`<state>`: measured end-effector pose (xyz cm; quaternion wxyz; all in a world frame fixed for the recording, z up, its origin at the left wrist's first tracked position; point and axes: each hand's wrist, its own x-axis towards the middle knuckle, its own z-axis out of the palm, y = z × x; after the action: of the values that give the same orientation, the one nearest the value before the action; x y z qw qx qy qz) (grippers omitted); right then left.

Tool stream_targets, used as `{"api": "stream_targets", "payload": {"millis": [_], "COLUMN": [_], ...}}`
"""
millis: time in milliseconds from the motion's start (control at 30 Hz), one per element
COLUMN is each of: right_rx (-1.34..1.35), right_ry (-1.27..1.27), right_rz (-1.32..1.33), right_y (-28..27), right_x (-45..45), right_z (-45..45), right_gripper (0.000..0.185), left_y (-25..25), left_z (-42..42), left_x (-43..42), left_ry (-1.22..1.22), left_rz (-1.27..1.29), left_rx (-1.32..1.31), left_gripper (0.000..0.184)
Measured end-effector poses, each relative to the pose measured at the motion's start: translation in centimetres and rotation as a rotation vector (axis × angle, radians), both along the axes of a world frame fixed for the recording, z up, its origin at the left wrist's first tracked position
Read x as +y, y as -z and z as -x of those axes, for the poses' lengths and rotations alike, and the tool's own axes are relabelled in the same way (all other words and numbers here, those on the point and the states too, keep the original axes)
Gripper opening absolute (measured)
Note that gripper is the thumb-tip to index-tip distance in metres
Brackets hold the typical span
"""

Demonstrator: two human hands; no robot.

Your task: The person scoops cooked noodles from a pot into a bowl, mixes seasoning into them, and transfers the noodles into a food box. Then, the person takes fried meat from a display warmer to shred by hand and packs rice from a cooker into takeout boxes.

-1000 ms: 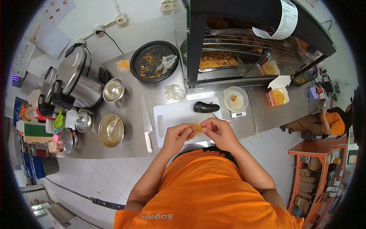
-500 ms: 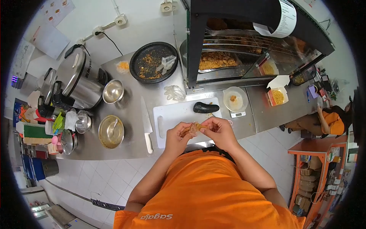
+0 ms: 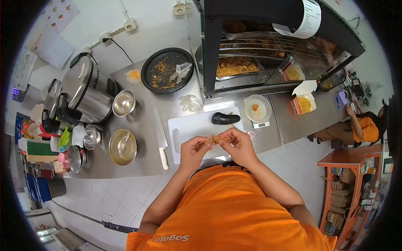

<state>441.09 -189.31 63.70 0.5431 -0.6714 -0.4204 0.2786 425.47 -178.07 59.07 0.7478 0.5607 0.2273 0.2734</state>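
Held in front of my body, over the near edge of a white cutting board, is a small, clear-looking plastic packet with yellow-brown stuff in it. My left hand pinches its left side with closed fingers. Thumb and fingers of my right hand grip the other side. Just beyond my hands, a black pestle lies on the board. A translucent bowl with a bit of brown food rests on a small white scale to the right.
Left of the board lies a knife. Metal bowls stand further left, near a large cooker. Behind are a black stone mortar and crumpled plastic gloves. A glass display case, a noodle box and a seated co-worker are rightward.
My fingers have shifted on the packet, the left hand slightly lower and further left. At far right the co-worker's arm has moved. The view has tilted slightly.
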Motion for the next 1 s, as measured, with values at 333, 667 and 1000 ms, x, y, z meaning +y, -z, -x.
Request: {"api": "stream_targets", "payload": {"millis": [333,667,1000], "right_rx": [1.098,1.229,1.110], "right_ry": [-0.105,-0.066,-0.161], "right_rz": [0.168,-0.025,-0.250], "right_y": [2.1,1.4,-10.2], "right_x": [-0.2,-0.8,-5.1], "right_z": [-2.8,-3.7,-5.8], "right_gripper": [0.008,0.008,0.017], "left_y": [-1.6,-1.2,-0.8], "left_z": [-0.2,-0.9,-2.9], "left_x": [0.2,-0.4,-0.3], "left_ry": [0.002,0.007,0.066], "left_rz": [-0.484,0.003,0.029], "left_rx": [0.238,0.026,0.079], "left_gripper": [0.028,0.029,0.026]}}
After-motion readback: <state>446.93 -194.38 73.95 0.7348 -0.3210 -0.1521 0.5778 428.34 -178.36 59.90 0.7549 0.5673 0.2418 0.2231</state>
